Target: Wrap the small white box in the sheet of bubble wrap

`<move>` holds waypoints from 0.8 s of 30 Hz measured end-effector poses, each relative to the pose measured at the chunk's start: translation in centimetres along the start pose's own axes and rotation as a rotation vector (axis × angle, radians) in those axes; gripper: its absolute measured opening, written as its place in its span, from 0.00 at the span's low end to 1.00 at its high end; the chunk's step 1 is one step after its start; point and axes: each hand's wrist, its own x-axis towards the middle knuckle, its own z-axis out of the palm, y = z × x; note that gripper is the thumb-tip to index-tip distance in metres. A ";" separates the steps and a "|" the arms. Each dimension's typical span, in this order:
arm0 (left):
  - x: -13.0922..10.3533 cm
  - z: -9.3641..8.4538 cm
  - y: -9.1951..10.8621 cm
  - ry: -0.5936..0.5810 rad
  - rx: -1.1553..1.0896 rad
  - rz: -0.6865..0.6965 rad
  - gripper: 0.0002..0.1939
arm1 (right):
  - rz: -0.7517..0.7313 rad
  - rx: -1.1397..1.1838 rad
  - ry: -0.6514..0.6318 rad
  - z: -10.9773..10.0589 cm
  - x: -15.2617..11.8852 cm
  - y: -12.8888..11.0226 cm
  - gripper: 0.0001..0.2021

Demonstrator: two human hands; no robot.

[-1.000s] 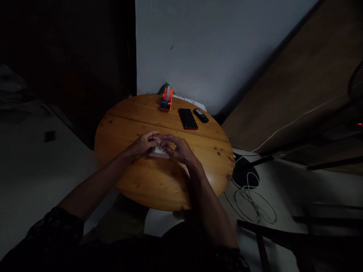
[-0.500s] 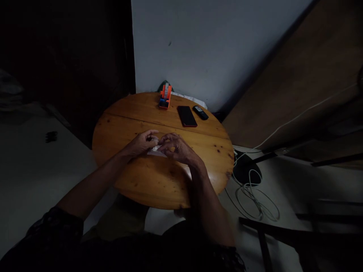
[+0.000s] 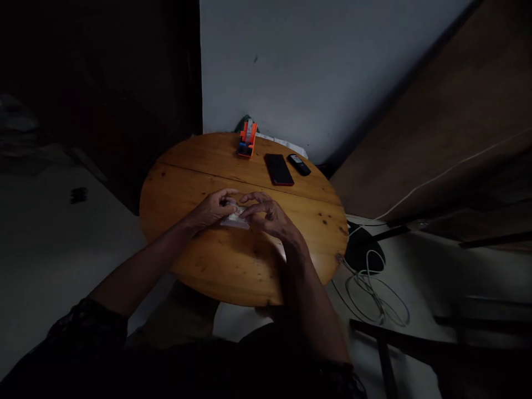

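Observation:
A small whitish packet, with a shiny, crinkled surface like clear plastic, is at the middle of the wooden table. My left hand grips its left end between thumb and curled fingers. At the right end my right hand has its fingers bent over, a finger pressing on the top and the others curved around the edge. Between them the hands cover both ends. The dim light hides what is inside the packet.
Toward the back of the table stands an orange tape dispenser. A dark phone with a red edge and a small black keypad phone lie right of it. Coiled cable and a dark chair are on the right.
My right hand has shifted its fingers on the packet, and more of the packet's top shows between the hands. The whole view has moved slightly.

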 end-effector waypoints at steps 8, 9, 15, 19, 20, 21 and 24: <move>0.5 -0.2 0.0 0.093 -0.168 -0.004 0.28 | 0.134 0.230 0.335 -0.4 0.2 1.9 0.03; 0.6 -0.4 0.0 0.124 -0.177 -0.002 0.28 | 0.148 0.244 0.340 -0.4 0.2 1.9 0.03; 0.9 -1.1 -0.2 0.266 -0.172 0.022 0.23 | 0.164 0.285 0.284 -0.6 0.0 0.9 0.07; 0.7 -1.1 0.0 0.257 -0.153 0.007 0.21 | 0.126 0.198 0.100 -0.7 0.0 0.4 0.10; 0.6 -1.1 0.0 0.251 -0.149 0.008 0.21 | 0.115 0.169 0.047 -0.7 0.0 0.4 0.11; 0.6 -1.1 0.0 0.245 -0.145 0.011 0.21 | 0.098 0.138 0.002 -0.6 0.0 0.5 0.14; 0.6 -1.0 0.0 0.209 -0.136 0.022 0.22 | 0.057 0.036 -0.076 -0.3 -0.1 0.7 0.22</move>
